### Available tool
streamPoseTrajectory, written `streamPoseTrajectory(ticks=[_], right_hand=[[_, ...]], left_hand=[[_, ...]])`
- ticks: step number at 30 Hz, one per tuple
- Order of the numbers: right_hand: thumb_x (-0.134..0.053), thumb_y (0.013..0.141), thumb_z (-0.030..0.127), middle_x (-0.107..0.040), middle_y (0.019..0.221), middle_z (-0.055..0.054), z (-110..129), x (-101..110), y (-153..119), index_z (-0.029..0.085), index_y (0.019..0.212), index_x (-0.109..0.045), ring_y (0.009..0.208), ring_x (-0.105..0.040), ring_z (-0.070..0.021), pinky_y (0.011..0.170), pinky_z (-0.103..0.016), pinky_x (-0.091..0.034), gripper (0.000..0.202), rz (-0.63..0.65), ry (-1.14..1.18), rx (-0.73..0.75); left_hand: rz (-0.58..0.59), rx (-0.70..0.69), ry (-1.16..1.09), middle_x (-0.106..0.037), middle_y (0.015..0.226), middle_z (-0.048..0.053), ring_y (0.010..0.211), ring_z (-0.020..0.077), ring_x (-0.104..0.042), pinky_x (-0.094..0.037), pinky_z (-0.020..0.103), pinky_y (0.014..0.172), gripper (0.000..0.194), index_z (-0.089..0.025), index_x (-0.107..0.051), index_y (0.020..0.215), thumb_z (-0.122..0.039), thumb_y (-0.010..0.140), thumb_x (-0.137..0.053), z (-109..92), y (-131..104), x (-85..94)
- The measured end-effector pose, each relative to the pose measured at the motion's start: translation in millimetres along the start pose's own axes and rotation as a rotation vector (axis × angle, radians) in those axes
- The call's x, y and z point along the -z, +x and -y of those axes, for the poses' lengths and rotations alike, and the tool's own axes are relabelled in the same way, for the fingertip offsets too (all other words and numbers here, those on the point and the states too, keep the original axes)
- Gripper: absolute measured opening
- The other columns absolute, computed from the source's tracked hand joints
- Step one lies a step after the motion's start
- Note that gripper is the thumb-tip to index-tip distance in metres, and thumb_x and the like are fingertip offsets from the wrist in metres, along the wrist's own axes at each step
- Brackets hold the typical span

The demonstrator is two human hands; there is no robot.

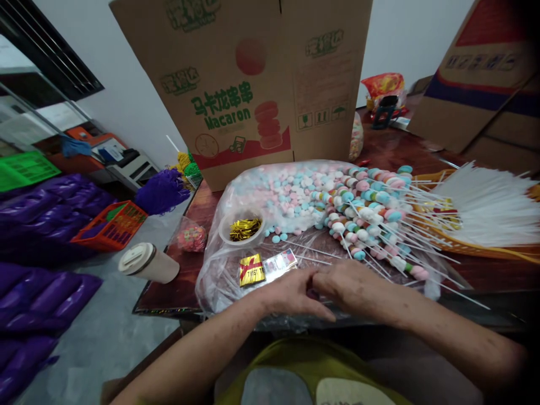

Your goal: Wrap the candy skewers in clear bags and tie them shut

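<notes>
My left hand (291, 293) and my right hand (348, 286) meet at the table's front edge, fingers curled together. What they pinch is hidden; only a small dark patch shows between them. Just beyond the left hand lie a gold packet of twist ties (252, 270) and a silvery printed packet (280, 263). Behind these, a white bowl (225, 235) holds loose gold twist ties (245, 229). Skewers of pastel candies (371, 208) are piled beyond my right hand, their white sticks pointing right. Loose pink, blue and white candies (295, 188) fill a clear plastic bag (219, 270).
A large cardboard box (270, 84) stands at the back. On the right, a yellow basket (455, 244) holds many white sticks (493, 208). A lidded cup (149, 263) and a small candy bag (192, 236) are at the left edge. Purple bags (37, 304) lie on the floor.
</notes>
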State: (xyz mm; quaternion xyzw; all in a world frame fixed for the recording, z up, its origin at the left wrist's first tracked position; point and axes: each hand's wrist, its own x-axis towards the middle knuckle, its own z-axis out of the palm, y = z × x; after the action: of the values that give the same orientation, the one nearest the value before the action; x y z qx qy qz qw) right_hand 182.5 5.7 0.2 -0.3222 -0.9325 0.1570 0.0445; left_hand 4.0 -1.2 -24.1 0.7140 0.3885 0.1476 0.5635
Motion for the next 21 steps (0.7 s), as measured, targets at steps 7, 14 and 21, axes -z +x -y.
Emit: streamPoseTrajectory(ticks=[7, 14, 21], right_hand=[[-0.037, 0.091, 0.028, -0.053, 0.062, 0.001, -22.0, 15.4, -14.2, 0.018, 0.068, -0.05, 0.056, -0.043, -0.0107, 0.054, -0.025, -0.024, 0.028, -0.037, 0.018, 0.055], [-0.041, 0.087, 0.019, -0.057, 0.064, -0.002, -14.9, 18.2, -6.7, 0.017, 0.067, -0.052, 0.057, -0.047, -0.0123, 0.054, -0.027, -0.023, 0.023, -0.046, -0.061, 0.055], [-0.045, 0.08, 0.013, -0.063, 0.075, -0.007, -8.0, -6.0, 9.4, 0.015, 0.086, -0.059, 0.066, -0.055, -0.0173, 0.058, -0.027, -0.033, 0.015, -0.111, -0.027, 0.016]], left_hand=[[0.106, 0.163, -0.406, -0.059, 0.066, 0.001, 0.055, 0.0075, -0.05, -0.04, 0.019, 0.055, 0.041, -0.011, -0.066, 0.085, -0.05, 0.071, -0.062, -0.8, -15.8, 25.1], [-0.31, 0.151, -0.398, -0.055, 0.051, -0.002, 0.043, 0.0075, -0.047, -0.037, 0.019, 0.045, 0.032, -0.013, -0.067, 0.078, -0.042, 0.066, -0.066, 1.5, -5.1, -7.5], [-0.645, -0.12, -0.274, -0.061, 0.062, 0.002, 0.061, 0.0121, -0.053, -0.043, 0.023, 0.063, 0.019, -0.013, -0.067, 0.067, -0.031, 0.07, -0.061, 4.9, -2.5, -18.1]])
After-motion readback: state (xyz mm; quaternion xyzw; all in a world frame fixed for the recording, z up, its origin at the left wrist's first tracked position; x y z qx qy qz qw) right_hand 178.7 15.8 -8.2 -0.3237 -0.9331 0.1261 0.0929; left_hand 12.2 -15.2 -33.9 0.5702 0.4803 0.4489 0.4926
